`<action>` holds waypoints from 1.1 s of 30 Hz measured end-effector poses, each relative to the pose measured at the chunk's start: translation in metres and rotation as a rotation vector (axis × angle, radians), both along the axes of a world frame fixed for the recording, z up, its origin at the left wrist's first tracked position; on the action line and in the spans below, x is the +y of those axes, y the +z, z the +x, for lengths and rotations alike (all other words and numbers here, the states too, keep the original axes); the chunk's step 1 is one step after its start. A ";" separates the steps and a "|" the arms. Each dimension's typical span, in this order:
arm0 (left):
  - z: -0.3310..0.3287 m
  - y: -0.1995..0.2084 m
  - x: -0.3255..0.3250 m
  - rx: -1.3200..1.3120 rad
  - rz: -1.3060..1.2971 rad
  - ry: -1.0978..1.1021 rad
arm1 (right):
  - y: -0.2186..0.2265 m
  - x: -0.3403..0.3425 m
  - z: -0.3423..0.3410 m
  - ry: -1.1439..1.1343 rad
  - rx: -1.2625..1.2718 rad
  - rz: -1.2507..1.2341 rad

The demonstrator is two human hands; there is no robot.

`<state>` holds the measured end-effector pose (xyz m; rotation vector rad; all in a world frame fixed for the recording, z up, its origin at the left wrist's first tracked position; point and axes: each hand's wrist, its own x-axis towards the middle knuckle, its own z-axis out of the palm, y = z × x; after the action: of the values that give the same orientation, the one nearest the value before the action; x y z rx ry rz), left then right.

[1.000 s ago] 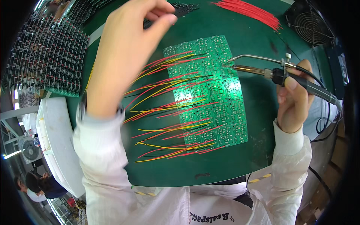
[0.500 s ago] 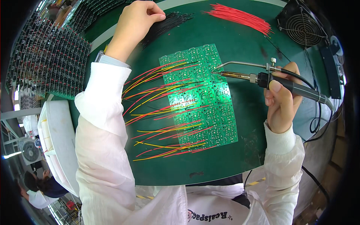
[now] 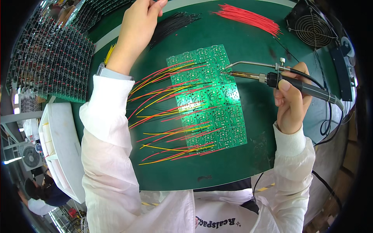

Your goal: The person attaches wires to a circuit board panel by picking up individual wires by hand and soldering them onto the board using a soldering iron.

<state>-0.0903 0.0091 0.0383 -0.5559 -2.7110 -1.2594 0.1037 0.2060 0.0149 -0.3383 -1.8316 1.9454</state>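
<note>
My right hand [image 3: 292, 101] grips a soldering iron [image 3: 307, 88] with a black handle. A thin metal guide tube [image 3: 256, 65] is clamped along it. The iron's tip is over the upper right part of a green circuit board panel [image 3: 229, 116]. Red, yellow and black wires [image 3: 155, 112] stick out from the panel's left side. Up at the top edge, my left hand [image 3: 139, 24] is closed, thumb against the fingers, partly cut off by the picture; what it may hold is hidden. It is just left of a bundle of black wires [image 3: 175, 25].
A bundle of red wires [image 3: 248, 18] lies at the far side of the green table [image 3: 264, 112]. Yellow wires [image 3: 109, 53] show behind my left wrist. A fan [image 3: 312, 29] stands far right. Stacked board panels [image 3: 48, 58] and a white tray [image 3: 64, 151] are at left.
My left hand has moved up, away from the black wires, toward the top edge. The soldering iron has shifted very slightly; my right hand still holds it.
</note>
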 end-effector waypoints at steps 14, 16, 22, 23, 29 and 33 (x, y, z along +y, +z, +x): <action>0.130 -0.014 -0.018 0.090 0.007 -0.352 | 0.002 -0.002 0.006 -0.028 -0.027 0.021; 0.136 -0.018 -0.015 0.266 -0.006 -0.361 | 0.000 -0.003 0.009 -0.017 -0.018 0.026; 0.144 -0.027 -0.018 0.328 -0.121 -0.353 | -0.006 -0.003 0.020 0.042 0.063 0.066; 0.144 -0.030 -0.018 0.323 -0.085 -0.345 | -0.007 -0.002 0.021 0.047 0.060 0.075; 0.146 -0.037 -0.021 0.334 -0.078 -0.376 | -0.009 -0.001 0.027 0.112 0.030 0.132; 0.145 -0.041 -0.021 0.370 -0.090 -0.390 | -0.009 -0.007 0.027 0.053 0.031 0.057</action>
<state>0.0546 -0.0122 -0.0024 -1.2399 -2.4246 -0.9777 0.1305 0.1988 0.0054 -0.2426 -1.8905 1.9185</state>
